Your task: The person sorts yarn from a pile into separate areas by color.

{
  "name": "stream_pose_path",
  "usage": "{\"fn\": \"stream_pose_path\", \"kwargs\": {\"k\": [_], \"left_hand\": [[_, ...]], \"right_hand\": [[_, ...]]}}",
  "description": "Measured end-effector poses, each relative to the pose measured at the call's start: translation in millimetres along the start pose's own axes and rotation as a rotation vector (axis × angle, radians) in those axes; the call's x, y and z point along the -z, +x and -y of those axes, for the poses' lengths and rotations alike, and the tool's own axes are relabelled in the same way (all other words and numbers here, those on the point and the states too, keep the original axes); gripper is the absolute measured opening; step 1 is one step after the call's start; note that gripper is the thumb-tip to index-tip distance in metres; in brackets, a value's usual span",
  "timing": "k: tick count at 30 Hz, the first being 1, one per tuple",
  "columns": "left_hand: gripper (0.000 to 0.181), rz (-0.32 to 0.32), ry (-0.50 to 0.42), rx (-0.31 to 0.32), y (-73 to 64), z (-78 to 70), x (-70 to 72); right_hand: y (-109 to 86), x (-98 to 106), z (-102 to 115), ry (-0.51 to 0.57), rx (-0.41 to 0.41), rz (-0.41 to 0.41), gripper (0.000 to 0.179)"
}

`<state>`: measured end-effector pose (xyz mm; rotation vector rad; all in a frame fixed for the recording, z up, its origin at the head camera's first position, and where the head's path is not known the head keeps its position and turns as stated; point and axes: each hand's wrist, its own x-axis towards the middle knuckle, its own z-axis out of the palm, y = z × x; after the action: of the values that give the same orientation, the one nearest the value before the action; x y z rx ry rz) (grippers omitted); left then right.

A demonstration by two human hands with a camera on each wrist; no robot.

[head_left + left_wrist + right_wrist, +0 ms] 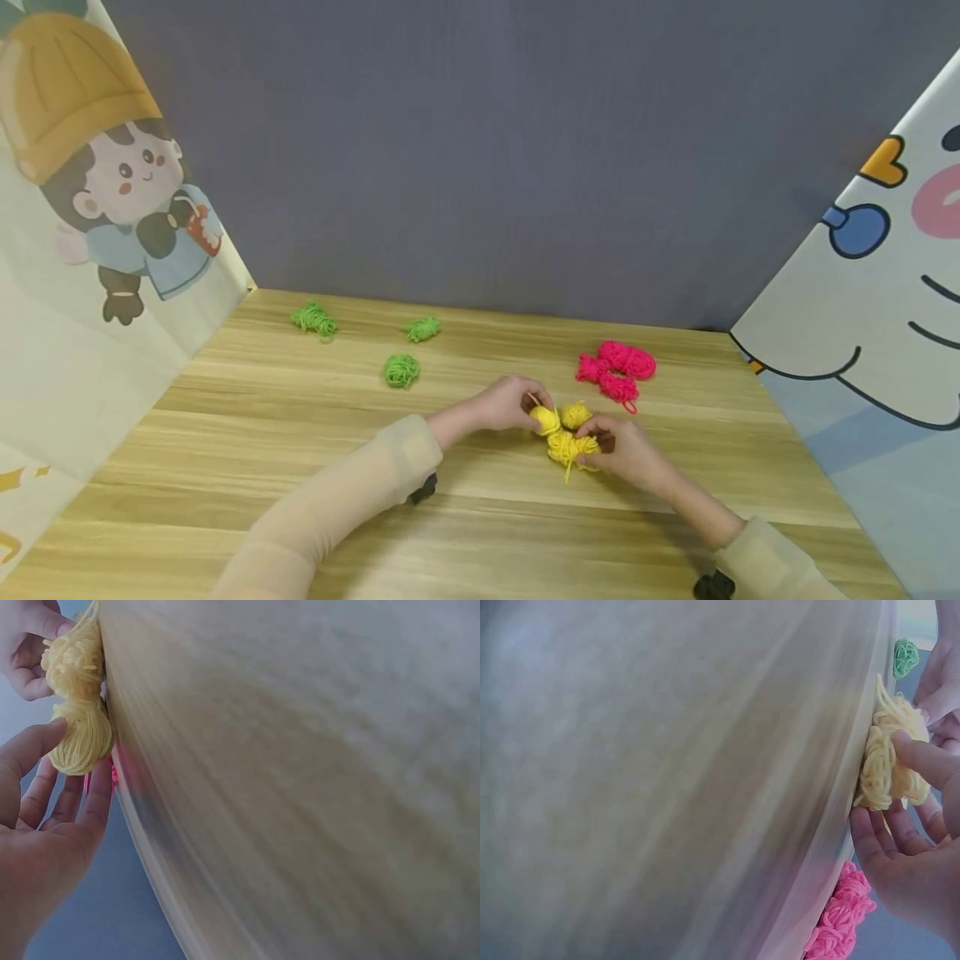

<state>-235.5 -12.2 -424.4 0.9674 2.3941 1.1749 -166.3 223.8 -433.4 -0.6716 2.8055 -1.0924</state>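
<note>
Your left hand has its fingers partly closed, pinching the yellow ball at ten o'clock of the looped yellow bundle; your right hand pinches that bundle from three o'clock, fingers partly curled. Pinch lightly, low over the worktop, since loose strands could snag; mind the rear yellow skein at twelve, just beside both.
</note>
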Motion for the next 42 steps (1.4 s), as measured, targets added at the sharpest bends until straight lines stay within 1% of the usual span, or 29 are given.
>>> {"fn": "stream_pose_path", "kwargs": {"k": [4, 13, 22, 26, 29, 32, 35, 42], "left_hand": [[0.025, 0.013, -0.001, 0.014, 1.0, 0.2, -2.3], [0.025, 0.017, -0.043, 0.040, 4.2, 0.7, -3.2], [0.028, 0.023, -0.059, 0.067, 1.7, -3.7, 0.8], [0.033, 0.016, -0.100, 0.067, 0.1, -4.2, 4.1], [0.035, 0.010, -0.122, 0.055, -2.4, -2.2, 6.4], [0.036, 0.011, -0.118, 0.030, -6.2, -0.7, 9.4], [0.038, 0.013, -0.105, 0.017, -11.3, -1.5, 14.3], [0.041, 0.011, -0.060, 0.013, -25.5, -6.6, 29.6]], "right_hand": [[-1.3, -1.3, -0.2, -0.007, 0.020, -0.016, 0.024], [-1.2, -1.3, -1.7, -0.003, -0.002, -0.001, 0.024], [-1.3, -1.6, -2.4, 0.001, 0.013, -0.009, 0.025], [-2.8, -1.3, -2.7, -0.004, 0.023, -0.013, 0.027], [-4.0, -1.0, -2.8, -0.004, 0.026, -0.012, 0.028], [-4.7, -0.6, -2.3, 0.003, 0.024, -0.011, 0.029], [-5.0, -0.3, -1.6, 0.008, 0.017, -0.009, 0.029], [-4.8, -0.1, 0.0, 0.002, 0.001, -0.016, 0.029]]}}
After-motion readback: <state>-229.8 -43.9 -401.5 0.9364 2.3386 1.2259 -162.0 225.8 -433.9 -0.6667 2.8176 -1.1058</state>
